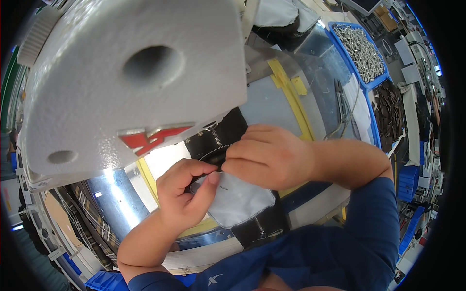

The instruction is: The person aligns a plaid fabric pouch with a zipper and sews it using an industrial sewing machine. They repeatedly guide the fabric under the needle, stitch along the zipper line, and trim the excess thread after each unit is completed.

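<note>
The grey cloth (242, 203) is held at its upper edge, near the middle of the table (109, 194), below and to the right of the white machine (194, 97). By the left hand (187, 194) that edge is pinched, with thumb and forefinger brought together on it. The right hand (274, 157) is set just beside, its fingers curled and bunched close together at the same edge; whether anything is clamped in them cannot be told, as the tips are mostly hidden. Under the grey cloth, black cloth (233, 128) is seen, laid out beyond the hands and again toward the navy shirt (310, 257); its far part is marked with pale stitching (a light seam is shown on the near part too).

The machine is marked with a red badge (155, 138). Yellow tape (293, 99) is stuck to the table beyond the right hand, and a metal tool (340, 102) is laid to the right of it. Farther right, a blue tray (374, 82) is filled with metal parts (359, 53), and brown pieces (388, 114) are heaped next to it. At the left, plaid cloth (92, 220) is draped by the table.
</note>
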A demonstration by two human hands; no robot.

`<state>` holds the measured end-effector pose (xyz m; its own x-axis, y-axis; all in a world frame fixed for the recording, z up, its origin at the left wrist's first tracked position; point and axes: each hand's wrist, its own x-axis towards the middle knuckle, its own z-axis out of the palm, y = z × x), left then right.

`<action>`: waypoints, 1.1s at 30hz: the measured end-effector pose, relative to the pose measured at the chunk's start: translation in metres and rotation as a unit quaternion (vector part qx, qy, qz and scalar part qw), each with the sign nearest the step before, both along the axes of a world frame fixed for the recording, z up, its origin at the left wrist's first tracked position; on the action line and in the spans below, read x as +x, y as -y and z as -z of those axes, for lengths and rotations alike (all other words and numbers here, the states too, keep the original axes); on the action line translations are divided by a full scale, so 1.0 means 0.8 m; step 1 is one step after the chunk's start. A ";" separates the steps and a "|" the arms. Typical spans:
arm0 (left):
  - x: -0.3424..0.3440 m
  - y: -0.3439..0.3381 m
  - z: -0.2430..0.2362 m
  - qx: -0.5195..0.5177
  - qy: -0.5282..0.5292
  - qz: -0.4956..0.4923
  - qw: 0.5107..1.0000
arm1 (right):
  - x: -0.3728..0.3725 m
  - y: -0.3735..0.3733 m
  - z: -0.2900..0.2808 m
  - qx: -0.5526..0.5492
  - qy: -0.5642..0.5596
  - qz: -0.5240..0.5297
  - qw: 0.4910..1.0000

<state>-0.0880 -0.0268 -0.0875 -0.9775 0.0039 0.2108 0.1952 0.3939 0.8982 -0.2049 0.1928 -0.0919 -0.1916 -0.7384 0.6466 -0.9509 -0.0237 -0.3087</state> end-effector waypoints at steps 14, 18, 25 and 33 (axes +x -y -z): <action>0.001 -0.002 0.004 -0.024 0.016 -0.024 0.999 | -0.002 0.001 -0.005 0.055 0.276 0.001 0.960; -0.002 -0.003 0.006 -0.022 0.008 -0.017 1.000 | 0.000 0.003 -0.009 0.078 0.341 0.005 0.937; -0.002 -0.003 0.002 -0.027 0.030 -0.014 0.999 | -0.001 0.004 -0.001 0.070 0.329 0.005 0.942; -0.002 -0.003 0.004 -0.013 0.037 -0.013 0.999 | -0.001 0.006 0.004 0.037 0.290 0.002 0.956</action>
<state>-0.0896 -0.0247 -0.0908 -0.9903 -0.0168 0.1376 0.1178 0.4216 0.8991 -0.2055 0.1882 -0.0953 -0.5054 -0.7759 0.3776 -0.6199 0.0221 -0.7843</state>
